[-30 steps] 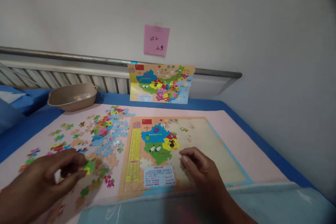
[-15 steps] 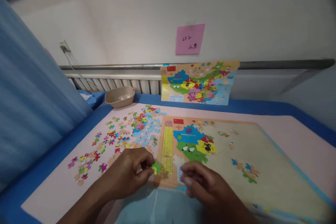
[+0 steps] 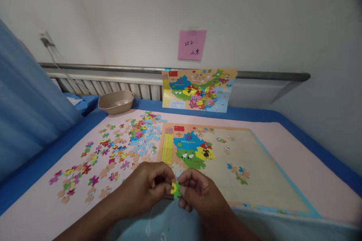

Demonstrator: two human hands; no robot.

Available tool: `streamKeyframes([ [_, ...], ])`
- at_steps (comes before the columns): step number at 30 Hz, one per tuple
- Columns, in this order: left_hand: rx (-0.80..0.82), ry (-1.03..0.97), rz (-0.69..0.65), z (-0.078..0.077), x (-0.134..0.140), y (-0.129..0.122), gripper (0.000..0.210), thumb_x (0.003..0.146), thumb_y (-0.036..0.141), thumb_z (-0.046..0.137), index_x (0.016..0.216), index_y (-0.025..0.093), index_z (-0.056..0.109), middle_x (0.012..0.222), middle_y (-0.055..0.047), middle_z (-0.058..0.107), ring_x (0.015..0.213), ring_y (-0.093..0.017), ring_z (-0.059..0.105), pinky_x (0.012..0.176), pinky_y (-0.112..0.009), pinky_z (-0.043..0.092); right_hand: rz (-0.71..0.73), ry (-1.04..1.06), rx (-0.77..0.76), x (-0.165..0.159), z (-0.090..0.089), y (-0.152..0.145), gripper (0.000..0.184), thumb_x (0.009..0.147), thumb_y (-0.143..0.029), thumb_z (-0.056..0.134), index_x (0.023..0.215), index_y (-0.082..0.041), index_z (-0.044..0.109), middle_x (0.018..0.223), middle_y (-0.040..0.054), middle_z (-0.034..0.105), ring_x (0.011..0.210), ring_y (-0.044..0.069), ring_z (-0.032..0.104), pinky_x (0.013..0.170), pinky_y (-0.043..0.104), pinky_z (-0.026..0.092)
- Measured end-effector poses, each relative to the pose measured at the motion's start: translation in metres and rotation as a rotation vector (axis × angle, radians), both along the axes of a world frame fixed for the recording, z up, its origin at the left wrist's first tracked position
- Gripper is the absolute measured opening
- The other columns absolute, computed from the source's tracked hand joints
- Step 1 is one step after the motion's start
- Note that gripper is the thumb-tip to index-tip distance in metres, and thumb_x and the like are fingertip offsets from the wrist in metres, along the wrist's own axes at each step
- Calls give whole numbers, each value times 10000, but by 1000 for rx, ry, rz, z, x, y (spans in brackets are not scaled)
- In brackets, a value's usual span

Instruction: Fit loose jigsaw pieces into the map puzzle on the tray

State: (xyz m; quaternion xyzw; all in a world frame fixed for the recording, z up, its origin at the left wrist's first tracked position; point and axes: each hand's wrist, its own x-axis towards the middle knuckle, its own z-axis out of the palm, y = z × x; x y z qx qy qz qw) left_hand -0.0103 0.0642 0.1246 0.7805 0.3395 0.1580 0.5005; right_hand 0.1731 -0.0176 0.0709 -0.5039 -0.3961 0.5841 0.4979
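Observation:
A yellow-green puzzle piece (image 3: 175, 189) sits between my two hands, near the front edge of the puzzle board (image 3: 254, 184). My left hand (image 3: 148, 184) pinches its left side between thumb and fingertips. On its right side, the thumb and fingers of my right hand (image 3: 198, 192) close on it too. Joined map pieces fill the board's upper left, among them a blue region (image 3: 185, 144) and a yellow one with a black ram (image 3: 206, 153). Several loose pieces (image 3: 239, 171) lie on the board's bare part. My hands hide the board's lower left corner.
Many loose puzzle pieces (image 3: 104, 148) spread over the pink sheet (image 3: 34, 192) on the left. A beige basket (image 3: 115, 103) with a few pieces stands behind them. The reference map (image 3: 199, 90) leans against the rail (image 3: 271, 76). A blue curtain (image 3: 28, 113) hangs at far left.
My right hand has moved left to meet my left hand and now grips the puzzle piece too. The camera view has shifted to the right.

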Motion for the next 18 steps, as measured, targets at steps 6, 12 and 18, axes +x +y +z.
streamKeyframes([
  [6, -408, -242, 92, -18, 18, -10, 212, 739, 310, 673, 885, 163, 630, 767, 3, 613, 699, -122, 542, 647, -255, 375, -209, 37, 45, 7, -4, -3, 363, 757, -433, 777, 910, -179, 568, 660, -9, 599, 541, 151, 591, 495, 203, 410],
  [12, -490, -311, 167, -24, 33, -14, 275, 689, 334, 742, 844, 137, 628, 699, 9, 599, 613, -99, 514, 617, -251, 373, -277, 87, 68, 7, -25, -5, 424, 690, -458, 783, 955, -178, 606, 713, 0, 601, 525, 159, 586, 451, 201, 377],
  [18, -495, -314, 213, -23, 41, -16, 281, 664, 335, 753, 830, 140, 637, 688, 20, 598, 577, -83, 500, 586, -239, 386, -229, 85, 67, 11, -18, -16, 368, 703, -432, 760, 915, -175, 604, 685, 6, 602, 545, 170, 594, 472, 206, 384],
])
